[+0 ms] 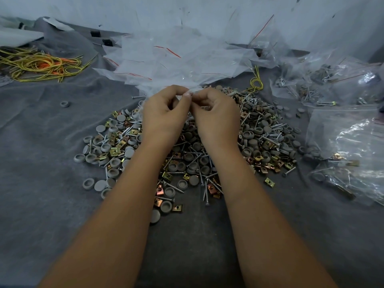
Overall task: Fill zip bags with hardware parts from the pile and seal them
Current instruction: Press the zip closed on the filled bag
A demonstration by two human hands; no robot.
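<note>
Up front, both hands meet over the far side of the pile [193, 150]. The left hand [164, 115] has its fingers curled, thumb and forefinger pinching the edge of a clear zip bag [182, 91]; the right hand [216, 119] mirrors it, fingers curled and pinching the same bag edge just beside the left fingertips. Both forearms reach in from the near edge, wrists raised above the parts.

The pile is a mix of grey caps, screws and brass-coloured clips, spread on a desk [41, 163] covered in wrinkled grey cloth. Empty bags [176, 59] with red zip lines lie heaped just beyond the hands, against a pale wall [187, 13]. Filled bags [342, 142] sit at the right, reaching the frame's edge. Yellow and orange cords [39, 65] lie at the far left, well apart from the pile. Bare cloth stretches left of the pile and along the near edge between the forearms.
</note>
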